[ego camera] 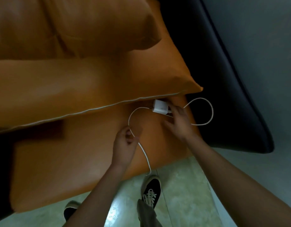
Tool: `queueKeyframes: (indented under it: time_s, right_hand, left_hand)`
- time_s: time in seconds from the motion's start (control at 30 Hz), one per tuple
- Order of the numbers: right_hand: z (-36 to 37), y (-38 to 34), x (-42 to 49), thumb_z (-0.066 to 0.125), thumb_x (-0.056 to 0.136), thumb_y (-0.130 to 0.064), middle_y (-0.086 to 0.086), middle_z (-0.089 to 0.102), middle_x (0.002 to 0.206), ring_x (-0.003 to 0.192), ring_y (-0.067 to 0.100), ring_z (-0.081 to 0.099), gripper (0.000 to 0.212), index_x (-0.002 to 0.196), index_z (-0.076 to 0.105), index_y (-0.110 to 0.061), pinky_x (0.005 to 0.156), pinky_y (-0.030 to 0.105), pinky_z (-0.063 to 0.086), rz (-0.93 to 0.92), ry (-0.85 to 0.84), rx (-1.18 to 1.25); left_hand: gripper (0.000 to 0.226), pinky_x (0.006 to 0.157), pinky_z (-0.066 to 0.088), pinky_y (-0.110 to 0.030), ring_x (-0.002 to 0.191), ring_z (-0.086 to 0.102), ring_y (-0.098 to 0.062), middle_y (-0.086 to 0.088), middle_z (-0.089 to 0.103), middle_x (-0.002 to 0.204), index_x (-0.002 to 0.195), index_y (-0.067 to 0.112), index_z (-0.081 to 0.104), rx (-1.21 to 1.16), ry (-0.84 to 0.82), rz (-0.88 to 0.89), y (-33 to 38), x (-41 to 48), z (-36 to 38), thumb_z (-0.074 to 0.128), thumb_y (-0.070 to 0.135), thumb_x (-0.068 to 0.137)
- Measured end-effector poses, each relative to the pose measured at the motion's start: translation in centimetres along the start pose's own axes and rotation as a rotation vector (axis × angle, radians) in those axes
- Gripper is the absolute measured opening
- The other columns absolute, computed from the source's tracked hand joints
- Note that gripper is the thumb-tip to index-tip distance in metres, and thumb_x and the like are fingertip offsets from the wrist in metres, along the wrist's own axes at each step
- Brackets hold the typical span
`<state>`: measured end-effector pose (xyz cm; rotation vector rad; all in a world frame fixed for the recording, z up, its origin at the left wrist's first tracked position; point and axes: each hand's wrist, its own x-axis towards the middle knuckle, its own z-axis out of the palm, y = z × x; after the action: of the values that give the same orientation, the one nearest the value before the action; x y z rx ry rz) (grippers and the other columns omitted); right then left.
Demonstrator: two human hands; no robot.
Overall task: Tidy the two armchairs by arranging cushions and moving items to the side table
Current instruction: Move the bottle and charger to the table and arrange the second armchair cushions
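An orange armchair seat (72, 158) fills the middle of the head view, and an orange cushion (95, 82) with pale piping lies across its back. A white charger block (161, 106) sits on the seat just under the cushion's right corner. Its white cable (210, 112) loops to the right over the dark armrest and curves left and down off the seat's front edge. My right hand (179, 123) holds the charger block at its right end. My left hand (125, 143) pinches the cable lower on the seat.
A black armrest (231, 89) curves along the right side of the chair. Pale green floor tiles (187, 190) lie below the seat's front edge, with my black shoes (151, 189) on them. A dark gap shows at the chair's left edge.
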<state>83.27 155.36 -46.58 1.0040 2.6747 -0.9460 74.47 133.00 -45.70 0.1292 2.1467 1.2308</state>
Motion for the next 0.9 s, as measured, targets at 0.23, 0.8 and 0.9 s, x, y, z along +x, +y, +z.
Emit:
queueKeyframes:
  time_s: [0.23, 0.8, 0.9]
  right_hand:
    - [2.3, 0.4, -1.0, 0.057, 0.099, -0.029, 0.009, 0.064, 0.13, 0.114, 0.031, 0.06, 0.071, 0.159, 0.02, -0.025, 0.094, 0.042, 0.036, -0.02, 0.017, -0.191]
    - [-4.4, -6.9, -13.9, 0.062, 0.097, -0.024, 0.001, 0.066, 0.098, 0.078, 0.023, 0.061, 0.058, 0.142, 0.042, -0.055, 0.063, 0.038, 0.049, 0.05, -0.116, 0.593]
    - [-6.6, -10.8, -16.5, 0.068, 0.094, -0.022, 0.002, 0.065, 0.095, 0.071, 0.014, 0.058, 0.055, 0.136, 0.05, -0.053, 0.061, 0.033, 0.048, 0.041, -0.149, 0.632]
  left_hand:
    - [0.043, 0.07, 0.048, -0.029, 0.071, 0.058, -0.018, -0.007, 0.058, 0.101, 0.125, 0.014, 0.058, 0.113, 0.082, 0.058, -1.0, 0.3, 1.1, 0.077, 0.016, 0.086]
    - [0.02, 0.07, 0.057, -0.023, 0.073, 0.067, -0.014, -0.005, 0.073, 0.083, 0.1, 0.019, 0.071, -0.161, -0.01, -0.127, 1.3, -12.6, -11.6, 0.059, 0.003, 0.097]
    - [0.02, 0.069, 0.057, -0.021, 0.075, 0.068, -0.012, -0.001, 0.074, 0.085, 0.1, 0.02, 0.072, -0.13, 0.023, -0.109, 3.0, -15.0, -16.2, 0.06, 0.005, 0.097]
